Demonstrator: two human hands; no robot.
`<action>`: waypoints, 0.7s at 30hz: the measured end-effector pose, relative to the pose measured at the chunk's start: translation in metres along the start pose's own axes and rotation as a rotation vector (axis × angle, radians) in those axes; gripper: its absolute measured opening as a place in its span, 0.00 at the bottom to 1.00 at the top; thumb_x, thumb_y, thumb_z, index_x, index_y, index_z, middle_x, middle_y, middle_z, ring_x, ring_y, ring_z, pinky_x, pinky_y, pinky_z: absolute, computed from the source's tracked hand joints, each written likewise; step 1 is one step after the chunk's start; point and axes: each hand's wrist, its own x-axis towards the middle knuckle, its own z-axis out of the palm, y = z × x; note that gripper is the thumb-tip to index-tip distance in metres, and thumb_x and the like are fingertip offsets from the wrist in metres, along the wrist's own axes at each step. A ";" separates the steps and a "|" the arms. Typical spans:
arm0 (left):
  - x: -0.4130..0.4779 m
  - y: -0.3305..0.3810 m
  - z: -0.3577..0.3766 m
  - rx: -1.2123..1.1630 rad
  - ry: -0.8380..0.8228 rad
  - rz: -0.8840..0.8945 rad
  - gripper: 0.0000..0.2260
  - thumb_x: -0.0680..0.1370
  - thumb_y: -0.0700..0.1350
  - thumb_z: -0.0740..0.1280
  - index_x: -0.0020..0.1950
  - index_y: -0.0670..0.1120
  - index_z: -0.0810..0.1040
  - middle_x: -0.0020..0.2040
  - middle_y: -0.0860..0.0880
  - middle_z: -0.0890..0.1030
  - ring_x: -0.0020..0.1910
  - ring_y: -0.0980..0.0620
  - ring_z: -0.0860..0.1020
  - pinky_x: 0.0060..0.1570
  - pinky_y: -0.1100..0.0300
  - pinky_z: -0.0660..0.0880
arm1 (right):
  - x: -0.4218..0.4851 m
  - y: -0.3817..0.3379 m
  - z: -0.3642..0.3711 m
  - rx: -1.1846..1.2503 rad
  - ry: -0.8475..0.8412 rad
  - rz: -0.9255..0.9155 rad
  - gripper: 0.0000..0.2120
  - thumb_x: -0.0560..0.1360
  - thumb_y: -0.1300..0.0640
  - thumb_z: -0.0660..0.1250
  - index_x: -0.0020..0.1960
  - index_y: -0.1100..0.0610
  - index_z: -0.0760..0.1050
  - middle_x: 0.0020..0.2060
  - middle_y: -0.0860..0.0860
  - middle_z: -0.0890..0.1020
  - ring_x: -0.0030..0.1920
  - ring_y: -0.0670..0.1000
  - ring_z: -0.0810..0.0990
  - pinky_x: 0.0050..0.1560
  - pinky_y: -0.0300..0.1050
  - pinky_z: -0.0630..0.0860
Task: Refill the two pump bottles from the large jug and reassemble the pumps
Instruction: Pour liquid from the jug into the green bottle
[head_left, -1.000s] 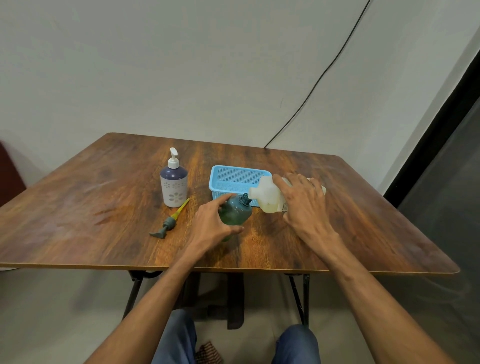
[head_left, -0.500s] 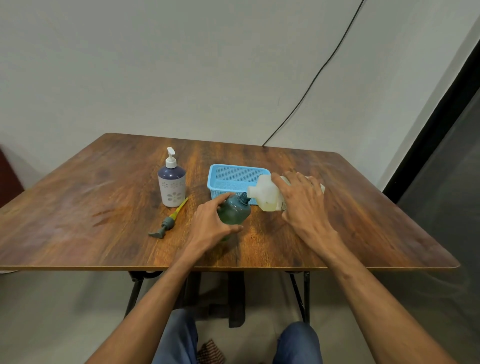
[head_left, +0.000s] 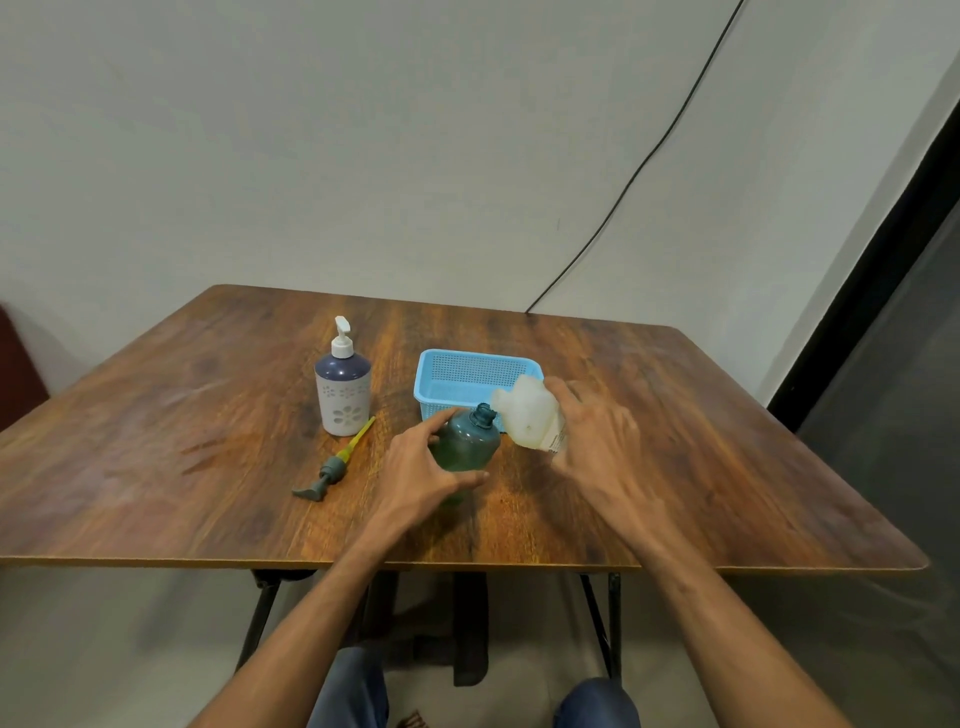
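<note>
Pouring into the green bottle
Left hand grips the green bottle; right hand holds the tipped jug at its open neck.

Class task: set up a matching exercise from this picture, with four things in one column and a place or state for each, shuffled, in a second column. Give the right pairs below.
Column one
1. green bottle
2. jug
3. loose pump
4. white bottle

Column two
a. lies on the table
b. stands upright, pump fitted
c. tilted, gripped by the right hand
d. neck open, held by the left hand

Pairs: 1-d, 2-c, 3-a, 4-b
</note>
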 end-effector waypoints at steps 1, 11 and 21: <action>0.000 0.000 0.001 -0.014 0.006 0.001 0.40 0.66 0.50 0.82 0.75 0.50 0.70 0.68 0.49 0.76 0.58 0.56 0.73 0.53 0.70 0.69 | -0.001 0.001 0.003 0.044 -0.012 0.023 0.41 0.63 0.53 0.80 0.72 0.50 0.68 0.60 0.51 0.79 0.56 0.54 0.80 0.51 0.50 0.78; 0.005 -0.012 0.005 -0.174 0.135 -0.073 0.41 0.64 0.49 0.84 0.74 0.47 0.71 0.69 0.47 0.77 0.62 0.53 0.75 0.58 0.63 0.72 | -0.006 0.009 0.040 0.761 -0.017 0.399 0.38 0.52 0.48 0.82 0.59 0.45 0.72 0.52 0.44 0.81 0.52 0.47 0.81 0.44 0.52 0.83; 0.000 -0.022 0.008 -0.209 0.147 -0.086 0.35 0.65 0.46 0.83 0.68 0.52 0.72 0.63 0.56 0.75 0.62 0.56 0.73 0.60 0.61 0.71 | -0.025 0.001 0.056 0.979 0.088 0.474 0.39 0.60 0.58 0.85 0.67 0.49 0.72 0.56 0.41 0.80 0.55 0.39 0.78 0.48 0.38 0.79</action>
